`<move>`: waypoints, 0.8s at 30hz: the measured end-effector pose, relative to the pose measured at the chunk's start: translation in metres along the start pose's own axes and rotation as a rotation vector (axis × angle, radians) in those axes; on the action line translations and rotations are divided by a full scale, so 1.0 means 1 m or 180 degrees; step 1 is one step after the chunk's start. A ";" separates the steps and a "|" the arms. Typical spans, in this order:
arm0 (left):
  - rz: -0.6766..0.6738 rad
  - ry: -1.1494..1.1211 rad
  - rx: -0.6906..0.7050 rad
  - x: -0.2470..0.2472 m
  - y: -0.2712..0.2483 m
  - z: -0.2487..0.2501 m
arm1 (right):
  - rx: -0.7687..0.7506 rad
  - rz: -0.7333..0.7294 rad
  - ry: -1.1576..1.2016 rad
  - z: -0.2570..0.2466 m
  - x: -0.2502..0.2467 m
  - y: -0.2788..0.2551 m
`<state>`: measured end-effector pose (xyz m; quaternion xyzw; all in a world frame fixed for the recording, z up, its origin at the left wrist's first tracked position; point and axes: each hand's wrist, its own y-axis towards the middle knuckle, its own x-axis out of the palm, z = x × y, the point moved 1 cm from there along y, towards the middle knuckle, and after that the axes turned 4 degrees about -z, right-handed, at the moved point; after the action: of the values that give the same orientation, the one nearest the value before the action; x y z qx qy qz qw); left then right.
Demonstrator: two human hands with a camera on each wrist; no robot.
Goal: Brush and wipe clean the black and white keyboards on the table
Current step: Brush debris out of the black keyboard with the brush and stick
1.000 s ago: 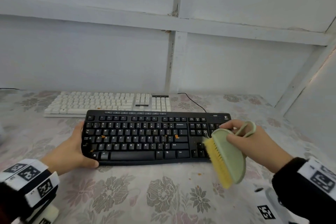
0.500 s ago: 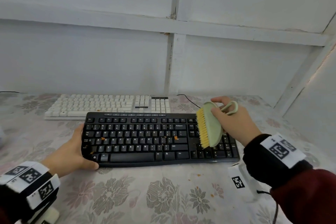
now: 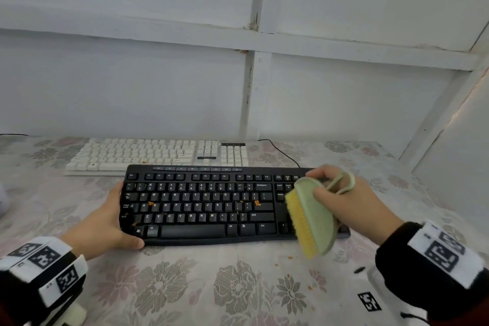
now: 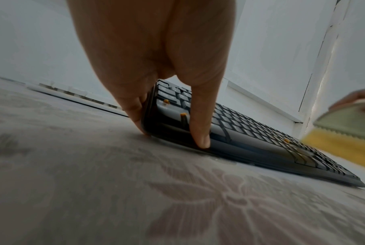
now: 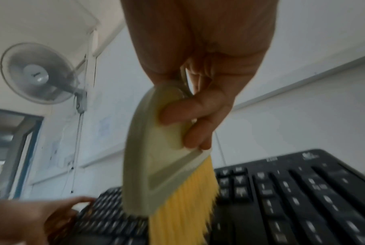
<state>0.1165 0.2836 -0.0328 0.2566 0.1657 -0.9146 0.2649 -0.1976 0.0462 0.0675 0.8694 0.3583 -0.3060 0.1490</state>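
Note:
The black keyboard (image 3: pixel 211 204) lies across the middle of the flowered table, with orange crumbs (image 3: pixel 256 202) on some keys. My left hand (image 3: pixel 116 217) holds its left front corner, thumb on the front rim (image 4: pixel 200 140) and fingers against the side. My right hand (image 3: pixel 341 201) grips a pale green brush (image 3: pixel 315 217) with yellow bristles. The brush tilts over the keyboard's right end, its bristles reaching past the front edge. The white keyboard (image 3: pixel 158 153) lies just behind the black one, untouched.
Loose crumbs (image 3: pixel 291 257) dot the tablecloth (image 3: pixel 211 286) in front of the keyboard. A black cable (image 3: pixel 280 151) runs behind the white keyboard. White panel walls (image 3: pixel 449 167) close the back and right side. A wall fan (image 5: pixel 39 73) hangs high up.
The brush went from the keyboard's front right edge to its far edge, then swept back toward me over the right end. My left hand kept its hold.

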 end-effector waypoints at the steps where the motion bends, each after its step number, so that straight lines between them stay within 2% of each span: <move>1: 0.0012 -0.0016 0.0025 0.000 0.000 0.000 | -0.0057 0.0150 0.0099 -0.004 -0.005 0.005; 5: 0.0048 -0.0038 0.0082 0.000 -0.001 0.000 | -0.0170 0.0626 0.0264 -0.011 -0.005 0.027; 9: 0.0045 0.0004 0.0129 0.000 -0.001 0.001 | -0.0193 0.0713 0.0132 -0.004 0.011 0.029; 14: 0.0031 0.0038 0.0110 -0.001 -0.002 0.000 | -0.0048 0.0248 -0.0088 0.009 0.022 0.002; 18: 0.0026 0.0019 0.0087 0.000 -0.003 0.002 | 0.0087 -0.0171 0.0135 0.008 0.016 -0.017; 24: 0.0026 -0.0038 0.0045 0.003 -0.003 0.006 | -0.0183 0.0454 0.0284 -0.006 -0.006 0.011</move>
<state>0.1106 0.2827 -0.0290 0.2537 0.1566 -0.9162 0.2678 -0.1906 0.0385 0.0759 0.9008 0.3103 -0.2451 0.1793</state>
